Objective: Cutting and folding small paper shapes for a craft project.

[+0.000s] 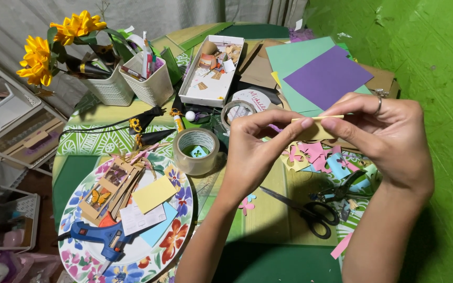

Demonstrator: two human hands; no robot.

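Two hands pinch a thin yellow paper strip.

The left hand [258, 149] and right hand [389, 139] each hold the yellow paper strip [318, 118] in closed fingertips, above the black scissors [310, 209]. Keep it flat and pinch it gently so it does not bend. The strip's lower part is hidden; it may be folded.

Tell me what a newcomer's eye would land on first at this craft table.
First, the two hands at centre: the left hand and right hand pinch a thin yellow paper strip between their fingertips above the table. Next, the yellow artificial flowers at the far left beside two white baskets. Then the flowered plate at near left, bearing a blue glue gun, with black scissors lying under the hands.
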